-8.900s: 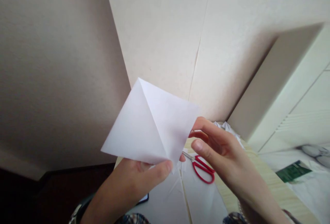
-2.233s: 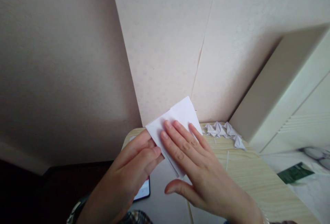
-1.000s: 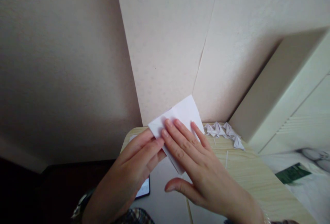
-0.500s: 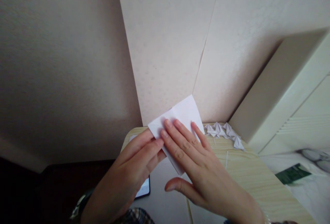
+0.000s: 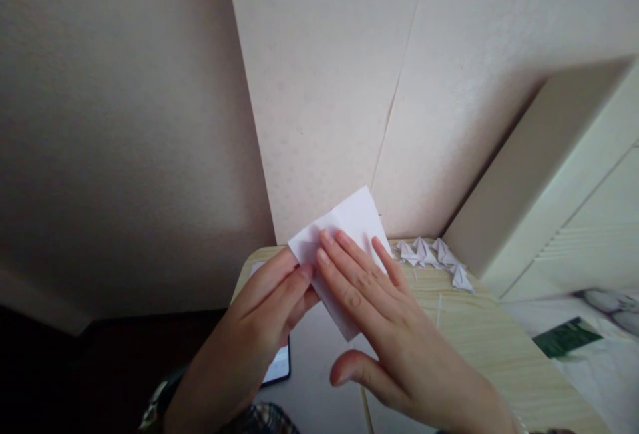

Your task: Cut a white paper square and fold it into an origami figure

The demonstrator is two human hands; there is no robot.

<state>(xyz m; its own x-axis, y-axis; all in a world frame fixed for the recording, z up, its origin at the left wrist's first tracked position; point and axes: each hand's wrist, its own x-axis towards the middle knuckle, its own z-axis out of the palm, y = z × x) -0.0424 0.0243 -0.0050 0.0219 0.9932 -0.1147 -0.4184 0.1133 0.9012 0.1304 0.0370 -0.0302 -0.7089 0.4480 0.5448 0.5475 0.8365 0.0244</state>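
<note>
A folded sheet of white paper [image 5: 357, 214] is held up over the near part of the table, tilted with one corner upward. My left hand [image 5: 264, 311] grips its left side, thumb in front and fingers behind, partly hidden by the paper. Flat on the front face lies my right hand [image 5: 377, 307], its fingers stretched out and its thumb spread away below. Beneath my hands are white sheets [image 5: 324, 367] on the table, and a phone [image 5: 279, 364] with a lit screen is partly covered by my left hand.
Several small folded paper pieces [image 5: 422, 252] stand at the back right of the wooden table [image 5: 479, 347], with a thin paper strip [image 5: 439, 309] nearer. Walls rise behind and left. A white cabinet [image 5: 559, 174] and a green packet [image 5: 568, 336] are at the right.
The sheet, shown opened wide at first, is now folded smaller. My right hand has gone from beside it to flat on it. The red scissors are out of sight. Lately the hands shifted only slightly.
</note>
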